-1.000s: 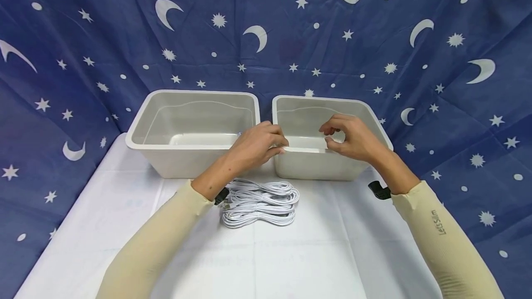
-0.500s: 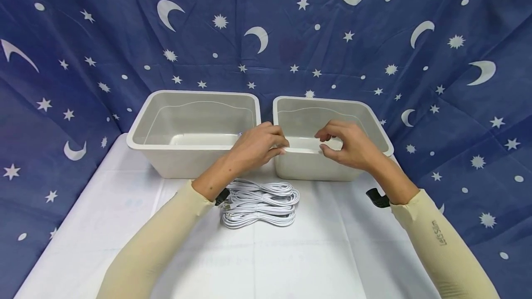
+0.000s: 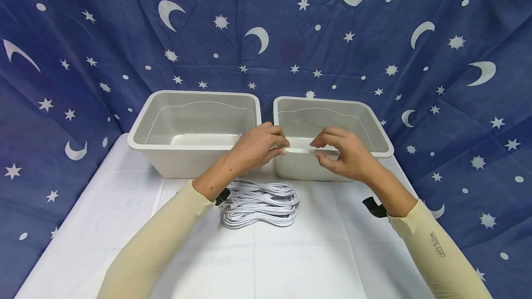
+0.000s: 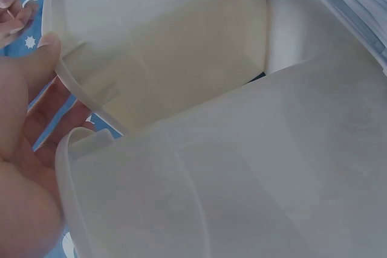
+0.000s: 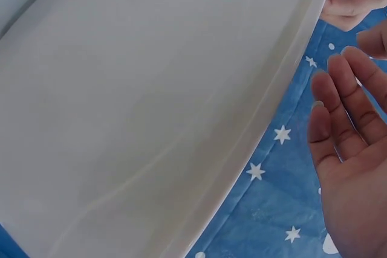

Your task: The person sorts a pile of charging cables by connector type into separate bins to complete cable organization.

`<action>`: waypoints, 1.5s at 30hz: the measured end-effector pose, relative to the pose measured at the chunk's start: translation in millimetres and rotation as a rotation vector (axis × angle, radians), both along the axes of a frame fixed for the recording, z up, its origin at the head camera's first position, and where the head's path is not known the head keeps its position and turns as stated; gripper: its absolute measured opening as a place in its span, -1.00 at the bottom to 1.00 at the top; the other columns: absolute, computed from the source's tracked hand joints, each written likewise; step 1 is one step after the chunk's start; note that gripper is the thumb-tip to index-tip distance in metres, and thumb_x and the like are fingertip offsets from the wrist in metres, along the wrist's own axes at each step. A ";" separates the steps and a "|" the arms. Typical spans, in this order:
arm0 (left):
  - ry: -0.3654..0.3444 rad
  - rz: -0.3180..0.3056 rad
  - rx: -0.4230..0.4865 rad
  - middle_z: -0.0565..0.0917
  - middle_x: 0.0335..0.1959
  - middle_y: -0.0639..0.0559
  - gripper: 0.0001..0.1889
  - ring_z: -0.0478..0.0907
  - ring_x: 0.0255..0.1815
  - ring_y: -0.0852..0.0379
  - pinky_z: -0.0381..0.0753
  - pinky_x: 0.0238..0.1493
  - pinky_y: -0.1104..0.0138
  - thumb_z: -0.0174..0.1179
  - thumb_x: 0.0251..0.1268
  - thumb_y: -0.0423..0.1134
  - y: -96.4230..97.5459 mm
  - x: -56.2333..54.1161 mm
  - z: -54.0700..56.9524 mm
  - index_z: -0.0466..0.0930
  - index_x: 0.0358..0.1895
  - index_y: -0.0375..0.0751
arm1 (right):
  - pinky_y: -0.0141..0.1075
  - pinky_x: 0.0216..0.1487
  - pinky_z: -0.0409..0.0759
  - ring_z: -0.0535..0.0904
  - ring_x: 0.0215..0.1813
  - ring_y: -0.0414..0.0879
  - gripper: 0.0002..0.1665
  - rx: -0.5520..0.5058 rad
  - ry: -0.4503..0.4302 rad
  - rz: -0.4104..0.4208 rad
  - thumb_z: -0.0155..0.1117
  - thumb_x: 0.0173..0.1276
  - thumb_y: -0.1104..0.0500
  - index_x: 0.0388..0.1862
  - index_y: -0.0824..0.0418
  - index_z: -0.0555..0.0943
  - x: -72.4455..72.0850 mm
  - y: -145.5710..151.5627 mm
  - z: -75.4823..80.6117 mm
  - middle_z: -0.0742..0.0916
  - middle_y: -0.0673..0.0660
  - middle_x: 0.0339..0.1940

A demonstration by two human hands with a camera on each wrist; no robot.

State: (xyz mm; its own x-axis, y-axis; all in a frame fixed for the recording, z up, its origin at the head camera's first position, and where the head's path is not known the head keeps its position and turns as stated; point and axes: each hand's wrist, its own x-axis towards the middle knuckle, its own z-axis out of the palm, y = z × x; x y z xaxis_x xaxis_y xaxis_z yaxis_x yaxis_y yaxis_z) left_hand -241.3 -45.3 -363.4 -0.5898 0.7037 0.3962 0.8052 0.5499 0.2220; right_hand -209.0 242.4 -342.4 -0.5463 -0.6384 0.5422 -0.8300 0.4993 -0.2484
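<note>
Two pale grey plastic bins stand side by side at the back of the table in the head view. My left hand (image 3: pixel 262 144) pinches the front rim of the right bin (image 3: pixel 305 167) near its left corner. In the left wrist view the thumb (image 4: pixel 45 58) lies on one side of that rim and fingers show on the other. My right hand (image 3: pixel 345 153) hovers over the same front rim, thumb and fingers apart, holding nothing. The right wrist view shows its fingers (image 5: pixel 347 101) loosely bent and away from the bin wall (image 5: pixel 139 89).
The left bin (image 3: pixel 178 160) sits beside my left forearm. Bundled white cables (image 3: pixel 262 202) lie on the white tablecloth (image 3: pixel 299 262) in front of the bins, partly behind my left wrist. A blue curtain (image 3: pixel 287 26) with moons and stars hangs behind.
My right hand has moved left and slightly down along the right bin's front rim, its thumb and fingers still apart. The left hand keeps its place on the rim.
</note>
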 end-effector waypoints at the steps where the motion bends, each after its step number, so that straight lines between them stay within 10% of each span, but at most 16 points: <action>1: -0.002 0.001 -0.001 0.72 -0.04 0.20 -0.81 0.53 0.00 0.16 0.59 0.00 0.33 0.39 0.46 -0.13 0.0 -0.1 0.3 0.86 0.02 0.00 | -0.25 -0.06 0.67 0.70 -0.13 -0.11 -0.77 -0.005 0.003 0.007 0.48 0.21 0.39 -0.16 0.20 0.78 0.9 -1.0 -0.4 0.77 0.03 -0.19; 45: 0.011 0.018 -0.008 0.72 -0.02 0.22 -0.81 0.55 0.02 0.18 0.62 -0.04 0.33 0.38 0.46 -0.08 1.1 2.1 -0.5 0.86 0.02 0.04 | -0.25 0.08 0.68 0.69 0.01 -0.17 -0.74 0.065 -0.030 0.178 0.46 0.29 0.25 -0.04 0.14 0.74 22.7 -58.3 -64.0 0.74 -0.01 -0.06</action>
State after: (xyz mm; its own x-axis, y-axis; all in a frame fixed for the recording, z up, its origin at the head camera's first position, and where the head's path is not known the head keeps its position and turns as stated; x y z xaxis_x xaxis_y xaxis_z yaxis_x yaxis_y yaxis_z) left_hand -239.2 -44.2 -363.9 -0.5980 0.6960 0.3975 0.7976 0.5660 0.2088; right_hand -186.3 184.1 -406.4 -0.4369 -0.7598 0.4814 -0.8994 0.3612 -0.2462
